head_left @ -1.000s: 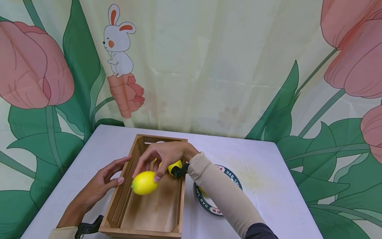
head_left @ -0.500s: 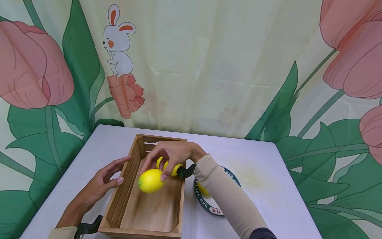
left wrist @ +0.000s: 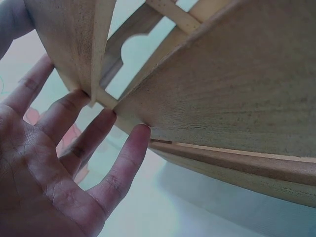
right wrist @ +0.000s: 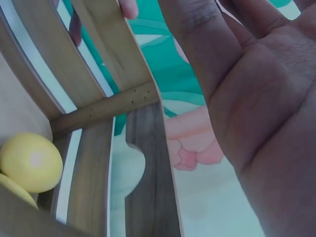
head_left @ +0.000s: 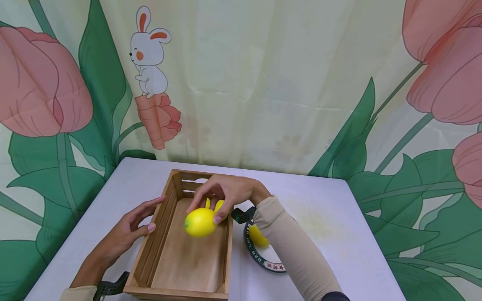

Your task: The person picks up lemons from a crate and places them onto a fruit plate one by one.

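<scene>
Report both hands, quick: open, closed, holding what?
Left hand: open, touching the side of the wooden crate.
Right hand: closed on a yellow lemon, held over the crate floor.

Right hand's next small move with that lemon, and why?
I'd have the right hand keep its grip and ease the lemon further right, probably toward the plate. It is held over the crate, has shifted rightward over the last second, and the plate, just beyond the crate's right side, already bears a yellow fruit.
</scene>
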Demonstrator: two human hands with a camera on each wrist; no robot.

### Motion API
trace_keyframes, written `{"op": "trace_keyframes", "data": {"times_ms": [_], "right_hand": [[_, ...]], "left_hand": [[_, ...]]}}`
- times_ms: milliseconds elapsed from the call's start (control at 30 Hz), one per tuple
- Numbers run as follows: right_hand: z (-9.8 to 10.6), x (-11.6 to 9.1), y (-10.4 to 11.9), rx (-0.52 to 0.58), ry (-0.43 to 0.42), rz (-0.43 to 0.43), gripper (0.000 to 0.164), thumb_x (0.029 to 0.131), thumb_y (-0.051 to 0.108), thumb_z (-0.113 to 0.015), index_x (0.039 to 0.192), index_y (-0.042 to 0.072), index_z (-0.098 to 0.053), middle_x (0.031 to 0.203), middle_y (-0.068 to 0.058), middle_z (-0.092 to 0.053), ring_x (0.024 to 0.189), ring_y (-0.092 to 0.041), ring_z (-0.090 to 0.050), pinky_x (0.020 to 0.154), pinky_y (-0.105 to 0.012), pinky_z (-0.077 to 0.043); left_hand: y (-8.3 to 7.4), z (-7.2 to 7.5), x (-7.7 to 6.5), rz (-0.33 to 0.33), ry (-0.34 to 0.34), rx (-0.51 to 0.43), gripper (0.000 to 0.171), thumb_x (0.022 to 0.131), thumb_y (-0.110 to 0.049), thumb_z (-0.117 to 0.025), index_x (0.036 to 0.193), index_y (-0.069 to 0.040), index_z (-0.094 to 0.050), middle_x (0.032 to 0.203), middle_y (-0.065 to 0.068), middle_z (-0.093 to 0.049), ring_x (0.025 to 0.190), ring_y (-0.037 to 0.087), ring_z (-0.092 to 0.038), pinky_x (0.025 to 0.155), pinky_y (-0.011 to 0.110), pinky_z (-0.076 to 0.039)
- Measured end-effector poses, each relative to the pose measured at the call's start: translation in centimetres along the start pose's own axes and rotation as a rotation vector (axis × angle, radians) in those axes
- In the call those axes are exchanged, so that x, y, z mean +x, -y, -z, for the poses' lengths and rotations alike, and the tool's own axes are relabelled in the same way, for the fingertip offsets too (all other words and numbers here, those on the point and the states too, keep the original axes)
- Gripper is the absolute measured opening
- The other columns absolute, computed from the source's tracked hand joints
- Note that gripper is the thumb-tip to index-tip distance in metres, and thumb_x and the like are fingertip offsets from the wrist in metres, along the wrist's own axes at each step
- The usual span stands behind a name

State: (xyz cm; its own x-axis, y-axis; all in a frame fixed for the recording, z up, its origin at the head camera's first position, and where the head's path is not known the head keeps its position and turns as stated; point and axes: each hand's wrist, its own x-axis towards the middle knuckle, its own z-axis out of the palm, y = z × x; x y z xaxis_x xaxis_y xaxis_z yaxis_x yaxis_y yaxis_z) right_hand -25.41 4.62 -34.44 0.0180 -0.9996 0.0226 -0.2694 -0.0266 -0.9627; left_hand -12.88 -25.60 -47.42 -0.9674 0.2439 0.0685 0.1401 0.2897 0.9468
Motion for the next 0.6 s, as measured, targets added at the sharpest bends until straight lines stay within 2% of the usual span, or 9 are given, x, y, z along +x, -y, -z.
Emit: {"op": "trace_keyframes", "data": {"times_ms": [133,367,600], "right_hand": [[0.3,-0.8,-1.1,0.004,-0.011,0.010,0.052,0.076,0.007,-0.077,0.126,-0.002,-0.064,0.122,-0.008,-0.067,0.101,-0.030,-0.063,0.084,-0.054,-0.059],[0.4,-2.1,-2.0,0.037,-0.027,0.014,0.054,0.079,0.017,-0.080,0.127,0.000,-0.064,0.123,-0.013,-0.065,0.101,-0.035,-0.063,0.084,-0.053,-0.060],[0.2,-3.3,-2.4,0.004,-0.051,0.016,0.052,0.080,0.020,-0.080,0.126,0.001,-0.065,0.118,-0.013,-0.065,0.101,-0.033,-0.062,0.079,-0.053,-0.061]], "left_hand": [[0.1,0.0,0.0,-0.001,-0.001,-0.001,0.060,0.100,-0.017,-0.057,0.154,-0.032,-0.034,0.163,-0.005,-0.029,0.134,-0.012,-0.034,0.105,0.074,-0.034],[0.2,0.0,0.0,0.013,-0.001,0.000,0.060,0.100,-0.017,-0.057,0.153,-0.033,-0.035,0.163,-0.005,-0.029,0.134,-0.014,-0.032,0.107,0.075,-0.030],[0.1,0.0,0.0,0.018,-0.004,0.005,0.060,0.100,-0.018,-0.057,0.153,-0.034,-0.035,0.163,-0.005,-0.029,0.134,-0.014,-0.032,0.107,0.076,-0.030]]}}
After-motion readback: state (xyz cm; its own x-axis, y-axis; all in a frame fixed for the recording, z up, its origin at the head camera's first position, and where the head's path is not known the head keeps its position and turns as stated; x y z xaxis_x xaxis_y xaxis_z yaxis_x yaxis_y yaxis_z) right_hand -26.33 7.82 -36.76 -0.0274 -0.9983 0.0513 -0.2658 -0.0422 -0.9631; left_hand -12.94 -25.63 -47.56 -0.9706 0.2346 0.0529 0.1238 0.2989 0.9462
